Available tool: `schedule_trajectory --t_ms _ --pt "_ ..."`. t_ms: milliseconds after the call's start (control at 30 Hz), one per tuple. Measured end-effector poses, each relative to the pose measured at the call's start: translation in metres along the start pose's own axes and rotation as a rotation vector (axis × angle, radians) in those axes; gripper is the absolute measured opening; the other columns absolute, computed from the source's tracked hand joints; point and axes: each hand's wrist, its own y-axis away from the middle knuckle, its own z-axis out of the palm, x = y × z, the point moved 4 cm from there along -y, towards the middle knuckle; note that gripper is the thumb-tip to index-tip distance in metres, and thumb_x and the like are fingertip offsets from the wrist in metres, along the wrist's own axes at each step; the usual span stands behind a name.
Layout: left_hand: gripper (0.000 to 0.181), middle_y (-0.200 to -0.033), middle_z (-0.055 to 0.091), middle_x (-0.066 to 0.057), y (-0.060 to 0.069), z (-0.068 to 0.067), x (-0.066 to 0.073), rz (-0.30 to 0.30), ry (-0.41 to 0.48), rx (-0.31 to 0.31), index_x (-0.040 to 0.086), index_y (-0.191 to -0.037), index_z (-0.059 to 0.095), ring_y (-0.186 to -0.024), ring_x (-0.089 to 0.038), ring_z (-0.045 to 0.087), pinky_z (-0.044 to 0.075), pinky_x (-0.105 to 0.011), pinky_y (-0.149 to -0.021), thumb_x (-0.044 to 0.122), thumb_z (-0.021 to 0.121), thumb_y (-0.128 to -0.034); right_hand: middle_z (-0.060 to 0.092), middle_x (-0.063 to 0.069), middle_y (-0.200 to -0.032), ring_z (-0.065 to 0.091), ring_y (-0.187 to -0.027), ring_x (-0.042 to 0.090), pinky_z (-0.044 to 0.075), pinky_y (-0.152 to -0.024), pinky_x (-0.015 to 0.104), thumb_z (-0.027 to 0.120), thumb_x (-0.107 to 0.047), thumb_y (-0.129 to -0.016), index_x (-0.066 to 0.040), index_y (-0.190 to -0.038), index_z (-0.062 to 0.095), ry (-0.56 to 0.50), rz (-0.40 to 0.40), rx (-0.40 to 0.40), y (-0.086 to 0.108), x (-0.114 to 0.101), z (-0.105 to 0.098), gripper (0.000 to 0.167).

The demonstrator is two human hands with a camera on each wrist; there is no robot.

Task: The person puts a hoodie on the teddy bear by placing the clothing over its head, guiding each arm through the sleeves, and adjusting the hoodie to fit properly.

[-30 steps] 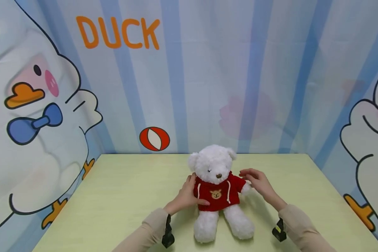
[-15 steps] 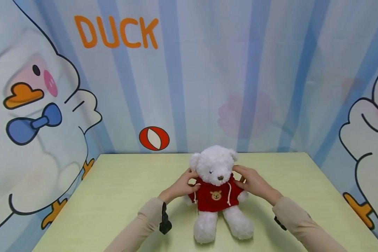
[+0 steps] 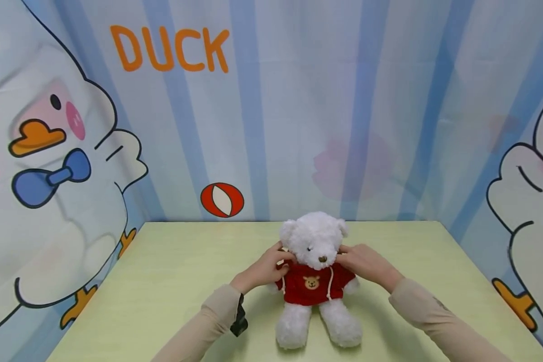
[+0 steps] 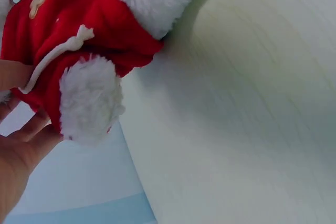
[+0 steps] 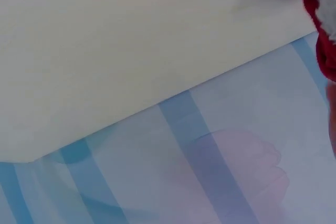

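Note:
A white teddy bear (image 3: 294, 327) in a red hoodie (image 3: 298, 291) with white drawstrings sits upright on the table, facing the head camera. My left hand (image 3: 262, 269) grips the bear at its shoulder and neck on the left, the thumb in front and other fingers behind. In the left wrist view, fingers (image 4: 39, 142) lie behind the red sleeve near the fluffy white paw (image 4: 92, 98). On the other side, my right hand (image 3: 371, 264) holds the bear at the neck below the ear; some fingertips are hidden. The right wrist view catches only a sleeve (image 5: 323, 59) at its edge.
The pale yellow-green table (image 3: 185, 281) extends to both sides of the bear. Behind it hangs a striped blue curtain (image 3: 289, 125) printed with a duck, lettering and a ball. A black wrist strap (image 3: 240, 319) shows at the left cuff.
My right hand has come in from beside the bear's arm to its neck. The left hand has moved up from the bear's side to its shoulder. The bear's head has shifted slightly right.

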Motion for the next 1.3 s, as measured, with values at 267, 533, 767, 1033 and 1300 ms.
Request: schedule_trajectory --t_ms 267,533,767,1033,1300 --pt "0.018 -0.115 0.045 -0.011 -0.001 0.002 0.003 0.028 -0.056 -0.008 0.008 -0.100 0.060 -0.102 -0.020 0.047 0.046 -0.029 -0.082 0.003 0.051 -0.0844 0.060 0.002 -0.092 0.054 -0.089 0.019 0.047 -0.057 0.027 0.038 -0.021 -0.096 -0.014 -0.082 0.065 0.259 -0.147 0.335 0.003 -0.003 0.003 0.031" --pt "0.026 -0.125 0.042 -0.009 -0.003 0.001 0.000 -0.033 0.034 -0.063 0.011 -0.108 0.058 -0.113 -0.019 0.045 0.047 -0.029 -0.084 0.000 0.047 -0.0869 0.062 0.002 -0.099 0.054 -0.092 0.018 0.048 -0.057 0.025 0.030 -0.012 -0.097 -0.012 -0.095 0.061 0.218 -0.150 0.285 0.015 -0.001 0.010 0.031" --pt "0.036 -0.124 0.040 -0.010 -0.004 -0.007 -0.003 0.012 -0.139 -0.091 0.012 -0.112 0.055 -0.110 -0.019 0.043 0.043 -0.027 -0.084 -0.008 0.046 -0.0841 0.056 0.011 -0.111 0.058 -0.082 0.021 0.048 -0.058 0.028 0.071 0.007 -0.064 -0.013 -0.111 0.055 0.085 -0.072 0.171 0.021 0.002 0.007 0.054" --pt "0.027 -0.109 0.055 -0.005 -0.005 -0.006 0.006 0.205 -0.591 0.010 0.014 -0.110 0.053 -0.078 -0.014 0.061 0.049 -0.022 -0.071 0.006 0.057 -0.0845 0.060 0.006 -0.089 0.059 -0.065 0.018 0.045 -0.045 0.028 0.019 -0.027 -0.099 -0.007 -0.093 0.060 0.223 -0.009 0.434 0.019 0.002 0.015 0.046" --pt "0.017 -0.088 0.064 -0.003 -0.002 -0.005 -0.001 0.123 -0.411 0.178 0.010 -0.098 0.059 -0.075 -0.010 0.060 0.048 -0.019 -0.066 0.002 0.057 -0.0830 0.061 0.008 -0.092 0.058 -0.056 0.015 0.048 -0.051 0.025 0.024 -0.031 -0.097 -0.005 -0.100 0.059 0.012 0.032 0.428 0.021 0.004 0.020 0.044"
